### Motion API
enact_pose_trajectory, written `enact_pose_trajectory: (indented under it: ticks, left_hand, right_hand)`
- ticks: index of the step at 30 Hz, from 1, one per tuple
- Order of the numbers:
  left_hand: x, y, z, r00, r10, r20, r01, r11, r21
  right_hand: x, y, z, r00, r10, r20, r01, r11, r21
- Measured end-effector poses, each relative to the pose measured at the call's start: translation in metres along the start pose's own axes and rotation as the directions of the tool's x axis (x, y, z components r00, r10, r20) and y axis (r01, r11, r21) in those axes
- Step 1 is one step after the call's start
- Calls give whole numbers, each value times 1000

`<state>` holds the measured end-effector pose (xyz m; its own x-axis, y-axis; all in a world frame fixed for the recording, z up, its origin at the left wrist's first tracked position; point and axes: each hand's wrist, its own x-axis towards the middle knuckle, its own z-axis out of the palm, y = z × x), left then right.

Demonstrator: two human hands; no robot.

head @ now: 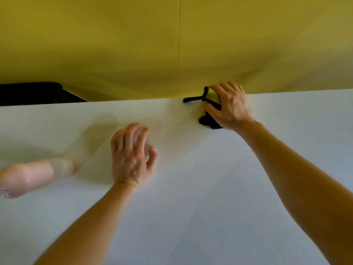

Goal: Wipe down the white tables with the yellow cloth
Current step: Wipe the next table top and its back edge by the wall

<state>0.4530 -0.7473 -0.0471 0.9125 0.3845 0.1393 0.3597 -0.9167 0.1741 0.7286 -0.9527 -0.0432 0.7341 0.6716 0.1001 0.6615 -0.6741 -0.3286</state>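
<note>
The white table (191, 207) fills the lower half of the view and ends at a far edge against a yellow wall. The yellow cloth (212, 94), with black trim and a black loop, lies bunched at that far edge, right of centre. My right hand (229, 106) is on top of the cloth, fingers curled over it, holding it down on the table. My left hand (129, 155) rests near the table's middle with its fingers spread and bent, fingertips on the surface. A pale blurred patch shows under those fingers; I cannot tell what it is.
A clear bottle with pink liquid (23, 178) lies on its side at the table's left edge, its transparent part pointing toward my left hand. A dark object (32, 92) sits beyond the table's far left. The yellow wall (172, 44) stands right behind the far edge.
</note>
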Motion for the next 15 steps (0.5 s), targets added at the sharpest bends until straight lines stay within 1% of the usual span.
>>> enact_pose_trajectory:
  ticks: [2, 3, 4, 5, 6, 7, 9, 11, 13, 15]
  left_hand:
    - [1, 0, 1, 1000, 6, 9, -6, 1000, 1]
    - [1, 0, 2, 1000, 7, 4, -7, 1000, 1]
    - [1, 0, 3, 1000, 10, -3, -10, 1000, 3]
    - [2, 0, 2, 1000, 16, -6, -16, 1000, 6]
    - [2, 0, 2, 1000, 21, -7, -21, 1000, 8]
    - [3, 0, 1, 1000, 21, -8, -21, 1000, 10]
    - [3, 0, 1, 1000, 9, -8, -9, 1000, 25]
    - [2, 2, -1, 1000, -4, 11, 4, 999, 42]
    - [3, 2, -2, 1000, 9, 8, -9, 998, 57]
    - [5, 2, -2, 1000, 19, 5, -19, 998, 57]
  right_hand:
    - [-20, 50, -26, 986, 158, -61, -162, 985, -62]
    - [-23, 52, -29, 966, 236, -107, -245, 966, -84]
    - [-22, 40, -22, 941, 306, -142, -321, 942, -101]
    - [-16, 15, -11, 927, 341, -153, -357, 929, -93]
    - [-6, -17, 2, 935, 314, -163, -329, 942, -72]
    - [6, -57, 16, 953, 254, -163, -264, 964, -37]
    - [25, -131, 44, 976, 171, -132, -165, 985, 55]
    - [36, -174, 59, 982, 134, -131, -111, 979, 171]
    - [34, -164, 57, 984, 49, -172, -9, 974, 226]
    - [24, -111, 42, 984, -24, -175, 56, 983, 176]
